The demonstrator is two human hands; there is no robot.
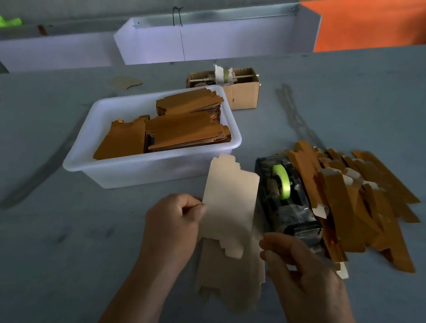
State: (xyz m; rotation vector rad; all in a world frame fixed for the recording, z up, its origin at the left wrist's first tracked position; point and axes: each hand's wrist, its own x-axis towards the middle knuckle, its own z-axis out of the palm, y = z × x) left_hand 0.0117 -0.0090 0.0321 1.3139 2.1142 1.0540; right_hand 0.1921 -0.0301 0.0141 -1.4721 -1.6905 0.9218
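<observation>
My left hand point(172, 225) pinches the left edge of a pale flat carton blank point(228, 203), holding it up over the grey table. A small stack of similar pale blanks point(230, 280) lies on the table beneath it. My right hand point(297, 269) hovers at the blank's lower right, fingers loosely curled, just in front of a dark tape dispenser point(284, 204) with a green tape roll point(281, 179). I cannot see anything held in it.
A white plastic tub point(104, 173) with stacks of flat brown cartons stands left of centre. A heap of folded brown cartons point(361, 199) lies right of the dispenser. A small cardboard box point(243, 95) stands behind the tub. White partitions point(206, 43) line the table's far edge.
</observation>
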